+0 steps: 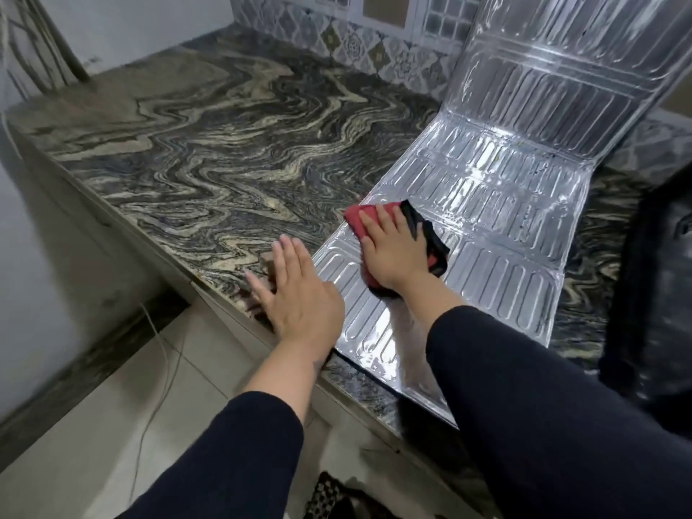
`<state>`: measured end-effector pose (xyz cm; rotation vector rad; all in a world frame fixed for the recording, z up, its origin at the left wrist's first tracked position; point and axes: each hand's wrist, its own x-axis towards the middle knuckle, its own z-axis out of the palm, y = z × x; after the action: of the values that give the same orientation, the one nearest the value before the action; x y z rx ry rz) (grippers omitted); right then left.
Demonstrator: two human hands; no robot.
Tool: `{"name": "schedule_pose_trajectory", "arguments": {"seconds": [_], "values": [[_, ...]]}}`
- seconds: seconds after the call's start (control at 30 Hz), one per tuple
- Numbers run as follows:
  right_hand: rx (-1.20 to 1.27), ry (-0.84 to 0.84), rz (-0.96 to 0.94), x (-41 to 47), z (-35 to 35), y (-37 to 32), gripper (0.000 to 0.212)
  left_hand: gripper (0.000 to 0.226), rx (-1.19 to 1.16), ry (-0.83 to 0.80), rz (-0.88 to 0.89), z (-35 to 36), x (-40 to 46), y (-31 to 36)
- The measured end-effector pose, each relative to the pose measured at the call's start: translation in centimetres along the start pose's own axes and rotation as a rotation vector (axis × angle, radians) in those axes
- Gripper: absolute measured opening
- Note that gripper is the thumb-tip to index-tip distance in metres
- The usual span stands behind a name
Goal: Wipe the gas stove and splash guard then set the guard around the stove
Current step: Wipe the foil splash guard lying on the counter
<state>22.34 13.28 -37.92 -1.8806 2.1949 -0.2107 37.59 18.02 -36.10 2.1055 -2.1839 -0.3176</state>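
Guard (pixel 498 204): embossed foil panels, unfolded; near panels lie flat on the surface (pixel 209 144), far panel leans up against the tiled wall (pixel 337 43). Near edge overhangs the front lip slightly.

Cloth (pixel 423 234): red and black, bunched, on the middle panel.

Right hand (pixel 393 252): flat on the cloth, fingers spread and pressing down, not curled around it.

Left hand (pixel 296 294): palm down, fingers open and extended, holding nothing, at the guard's left edge; whether it touches the foil cannot be told.

Stove: only a dark blurred shape (pixel 651 279) at the right, probably it.

Step in hand: wiping the guard. Advice: steady the thin sheet with the left hand, stroke along the ribs, keep pressure light so the foil does not crease, then do the upright panel.
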Motion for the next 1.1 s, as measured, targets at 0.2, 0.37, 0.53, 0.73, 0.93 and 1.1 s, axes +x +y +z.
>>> {"name": "schedule_pose_trajectory", "arguments": {"seconds": [0.2,0.37,0.53,0.73,0.93,1.1], "values": [[-0.094,0.019,-0.195,-1.2,-1.4,2.3,0.048,0.063,-0.129,-0.157,0.116,1.2,2.3,4.4],[-0.046,0.047,-0.155,-1.5,-1.6,5.9,0.058,0.070,-0.056,-0.037,0.141,3.7,2.2,5.7],[-0.026,0.078,-0.145,-1.7,-1.2,5.9,0.055,0.070,-0.013,0.002,0.167,4.0,2.4,5.2],[-0.011,0.075,-0.121,-3.5,0.3,2.3,0.065,0.065,0.080,-0.018,0.249,3.2,2.8,1.2],[-0.040,0.019,-0.411,-4.2,0.4,2.0,0.054,0.066,0.114,0.005,0.275,2.3,2.7,-1.7],[-0.107,0.029,-0.245,-2.2,-1.9,8.4,0.053,0.066,0.123,0.009,0.280,2.5,2.9,-1.9]]}}
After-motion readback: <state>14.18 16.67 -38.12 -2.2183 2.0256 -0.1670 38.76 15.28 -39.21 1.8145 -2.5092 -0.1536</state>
